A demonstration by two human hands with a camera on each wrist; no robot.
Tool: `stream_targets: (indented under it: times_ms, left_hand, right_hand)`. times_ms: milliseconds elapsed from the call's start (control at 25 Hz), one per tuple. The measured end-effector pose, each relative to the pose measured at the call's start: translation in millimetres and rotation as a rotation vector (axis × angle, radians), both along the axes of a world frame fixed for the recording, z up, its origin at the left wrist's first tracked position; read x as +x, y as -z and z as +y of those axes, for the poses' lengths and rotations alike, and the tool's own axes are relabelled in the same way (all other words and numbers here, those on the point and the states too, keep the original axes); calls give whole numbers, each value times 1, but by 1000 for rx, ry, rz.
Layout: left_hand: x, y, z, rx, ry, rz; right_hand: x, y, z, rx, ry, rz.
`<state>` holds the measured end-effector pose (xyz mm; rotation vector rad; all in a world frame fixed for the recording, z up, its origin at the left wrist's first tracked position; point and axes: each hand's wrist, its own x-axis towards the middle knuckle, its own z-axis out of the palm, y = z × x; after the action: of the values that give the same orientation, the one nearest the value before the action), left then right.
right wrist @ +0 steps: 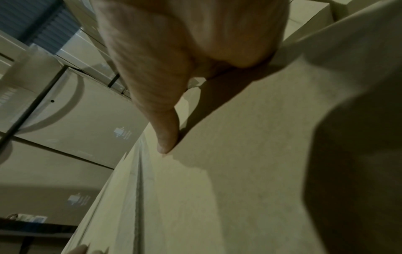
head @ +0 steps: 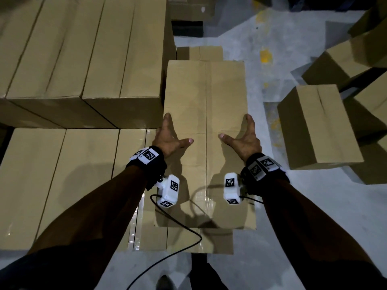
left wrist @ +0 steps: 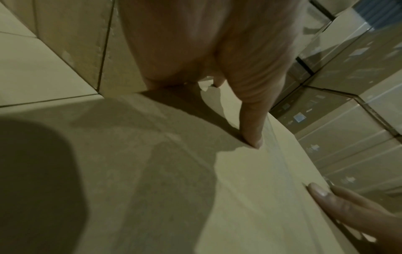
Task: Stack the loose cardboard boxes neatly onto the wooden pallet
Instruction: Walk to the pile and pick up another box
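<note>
Running away from the person, the long box (head: 206,130) has its long axis pointing straight ahead, and it is on this direction that the coming move is judged to turn, since the box would be slid or lowered along that line. Farthest left, the stacked boxes (head: 83,59) are seen in tidy rows, with a lower row of boxes (head: 62,174) nearer the person; the pallet itself cannot be seen beneath them. Just beside this stack the long box is held, its left edge close against the tall stack and its near end lying over the lower row. The left hand (head: 168,138) is laid along the box's left edge, fingers straight and spread, the thumb resting flat on the top face. In the left wrist view the thumb tip is seen pressed onto the cardboard. The right hand (head: 244,139) mirrors it on the right edge, likewise spread wide with the thumb on top; nothing is pinched or curled round, the box being pressed between two flat palms. Both hands sit equally near the middle of the box. Farther right, loose boxes (head: 318,124) lie tilted on the grey floor (head: 272,49), well apart from the stack.
</note>
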<state>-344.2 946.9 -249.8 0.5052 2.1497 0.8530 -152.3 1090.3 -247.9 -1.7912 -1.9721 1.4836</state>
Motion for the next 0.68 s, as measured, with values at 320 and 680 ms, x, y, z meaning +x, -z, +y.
stream_targets:
  times_ms: [320,680]
  left_hand:
    - [-22,9,11,15,-36,73]
    - [-22,5,16,-109,7,165]
  right_hand:
    - [-32,11,24,-6,-10,9]
    - [-39,14,31,21,-27,-21]
